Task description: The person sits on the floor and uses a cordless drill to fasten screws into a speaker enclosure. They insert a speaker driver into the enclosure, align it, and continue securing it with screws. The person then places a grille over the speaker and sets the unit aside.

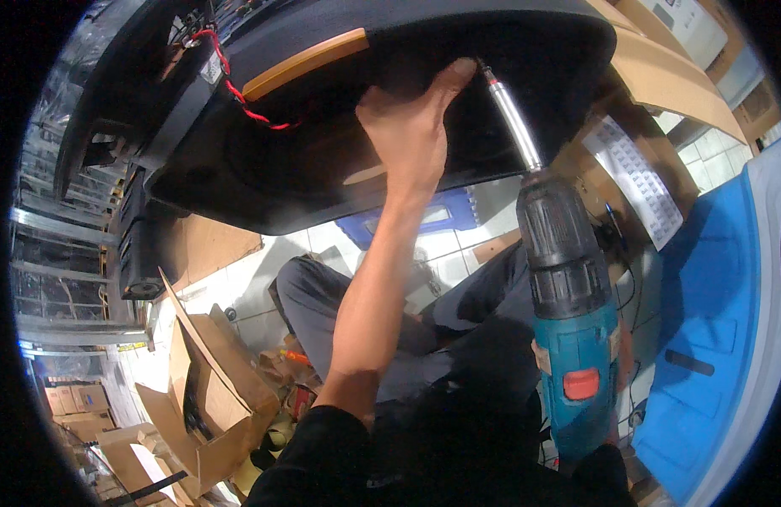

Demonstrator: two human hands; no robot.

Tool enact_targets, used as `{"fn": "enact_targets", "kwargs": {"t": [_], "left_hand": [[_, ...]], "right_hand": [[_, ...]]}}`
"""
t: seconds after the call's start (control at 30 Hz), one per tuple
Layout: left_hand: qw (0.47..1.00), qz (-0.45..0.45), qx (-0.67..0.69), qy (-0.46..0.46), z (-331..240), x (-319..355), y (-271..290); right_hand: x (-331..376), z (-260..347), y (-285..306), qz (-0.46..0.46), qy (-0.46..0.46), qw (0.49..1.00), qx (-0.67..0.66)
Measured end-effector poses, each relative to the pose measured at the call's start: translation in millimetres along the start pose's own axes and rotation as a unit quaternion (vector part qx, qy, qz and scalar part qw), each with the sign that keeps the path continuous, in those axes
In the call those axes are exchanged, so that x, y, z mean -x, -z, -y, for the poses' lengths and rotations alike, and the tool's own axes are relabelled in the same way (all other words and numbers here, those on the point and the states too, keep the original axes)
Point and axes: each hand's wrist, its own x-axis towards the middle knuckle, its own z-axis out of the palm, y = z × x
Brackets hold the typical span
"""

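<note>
A large black carpet-covered box (525, 51) lies across the upper part of the view, with a curved wooden strip (310, 61) showing in it. Over its dark face is my left hand (411, 127), closed, thumb stretched to the upper right. The thumb tip is beside the thin end of a silver bit holder (515, 125); anything between the fingers is lost in shadow. My right hand (625, 359), mostly hidden behind the tool, holds a teal and black cordless drill (576, 338) with a red switch. The drill points up at the box.
Red twisted wires (230, 84) hang onto the box at the upper left. A blue plastic lid (703, 338) stands on the right, near a carton with a printed sheet (631, 177). Open cardboard boxes (221, 380) lie at the lower left. A blue case (441, 211) sits beyond my legs.
</note>
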Motion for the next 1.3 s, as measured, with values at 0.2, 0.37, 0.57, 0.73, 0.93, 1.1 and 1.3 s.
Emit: {"fn": "enact_targets", "kwargs": {"t": [0.2,0.37,0.57,0.73,0.93,1.1,1.3], "left_hand": [[0.998,0.021,-0.059,-0.019,5,2,0],[0.976,0.051,-0.202,-0.063,7,6,8],[0.961,0.045,-0.255,-0.097,4,6,7],[0.933,0.073,-0.309,-0.17,6,5,10],[0.97,0.067,-0.22,-0.073,12,6,9],[0.959,0.097,-0.266,-0.032,1,6,10],[0.999,0.017,0.008,0.039,-4,4,-3]], "right_hand": [[-6,-4,-6,-0.038,0.024,0.998,0.037],[-5,-7,-7,-0.057,0.039,0.996,0.055],[-5,-7,-6,-0.073,0.048,0.994,0.072],[-5,-9,-6,-0.083,0.053,0.991,0.088],[-2,-10,-4,-0.092,0.061,0.988,0.107],[1,-10,-3,-0.098,0.062,0.986,0.118],[1,-10,-3,-0.108,0.067,0.983,0.134]]}}
